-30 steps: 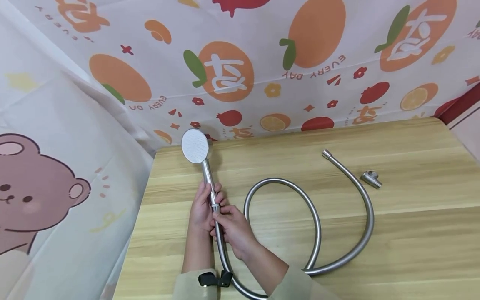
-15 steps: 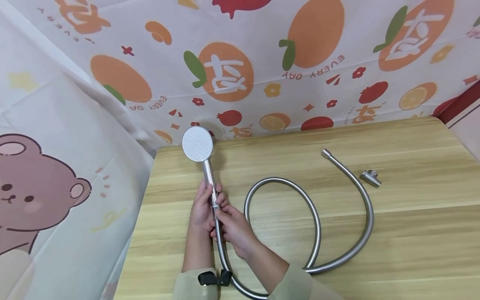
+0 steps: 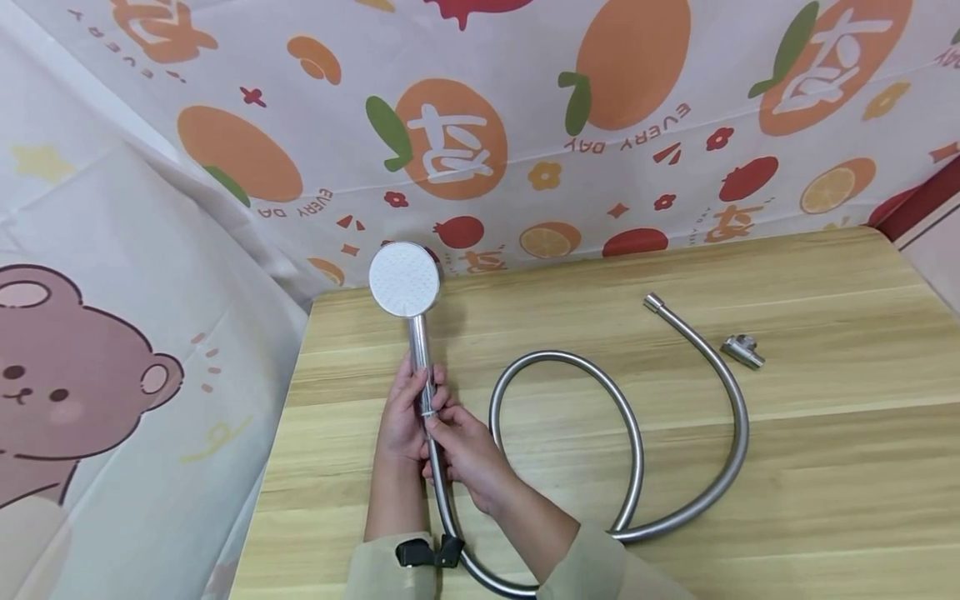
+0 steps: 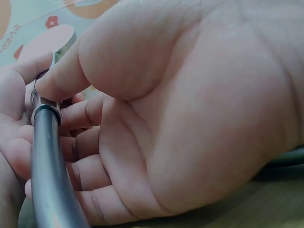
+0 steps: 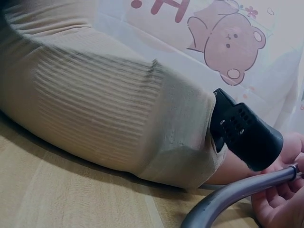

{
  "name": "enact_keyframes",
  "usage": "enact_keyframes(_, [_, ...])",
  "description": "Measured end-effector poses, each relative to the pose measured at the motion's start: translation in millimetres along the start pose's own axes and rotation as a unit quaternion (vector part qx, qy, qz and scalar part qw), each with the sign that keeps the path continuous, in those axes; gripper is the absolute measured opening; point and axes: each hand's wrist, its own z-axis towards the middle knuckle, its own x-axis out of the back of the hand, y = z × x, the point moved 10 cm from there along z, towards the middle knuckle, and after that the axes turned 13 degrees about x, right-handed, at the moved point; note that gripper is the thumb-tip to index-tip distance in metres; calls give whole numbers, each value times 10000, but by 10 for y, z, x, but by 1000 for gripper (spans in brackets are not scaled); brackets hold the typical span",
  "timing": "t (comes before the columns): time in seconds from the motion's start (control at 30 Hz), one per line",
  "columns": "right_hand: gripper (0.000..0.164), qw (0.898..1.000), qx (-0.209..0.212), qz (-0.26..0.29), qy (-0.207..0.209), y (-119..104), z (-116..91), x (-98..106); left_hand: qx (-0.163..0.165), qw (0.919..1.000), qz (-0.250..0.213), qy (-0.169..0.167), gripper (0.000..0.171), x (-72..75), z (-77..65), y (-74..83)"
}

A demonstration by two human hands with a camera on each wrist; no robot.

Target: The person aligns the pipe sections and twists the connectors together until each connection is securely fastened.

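Observation:
A chrome hand shower (image 3: 405, 279) points up and away, its white spray face turned toward the head camera. My left hand (image 3: 400, 429) grips the lower end of its handle (image 3: 419, 337), thumb on top. Just below, my right hand (image 3: 477, 467) pinches the hose's end at the joint, with the thumb above and fingers curled underneath. The joint's metal collar (image 4: 46, 113) shows in the left wrist view, level with the right thumb. From there the grey metal hose (image 3: 442, 492) runs down past my left wrist. The fingers partly cover the threads.
The hose loops over the wooden tabletop (image 3: 847, 467), its free end fitting (image 3: 654, 302) lying toward the back. Near that lies a small chrome angle valve (image 3: 742, 351). A fruit-print cloth (image 3: 525, 225) hangs behind the table and a bear-print cloth (image 3: 187, 500) on the left.
The shower head has turned to face the head camera more squarely and risen slightly toward the upper right. Both hands stay at the joint; hose and valve lie as before.

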Motion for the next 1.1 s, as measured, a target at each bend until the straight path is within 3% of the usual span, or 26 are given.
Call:
enact_keyframes(0.17, [30, 9993, -133, -295, -210, 34, -15, -34, 44, 9996, 145, -243, 31, 12, -35, 23])
enact_keyframes(0.37, [30, 9971, -175, -666, -332, 45, -29, -43, 132, 9984, -333, -434, 42, 47, -74, 55])
enact_keyframes(0.6, [31, 9957, -5, -834, -408, 36, -32, -62, 52, 9988, -429, -220, 40, 87, -69, 89])
enact_keyframes(0.9, [36, 9983, 187, -528, -138, 13, -35, -39, 71, 10000, -62, 26, 34, 45, -13, 57])
enact_keyframes(1.1, [25, 9976, 264, -609, -211, 4, -39, -52, 128, 9994, 259, 177, 30, 43, 4, 20])
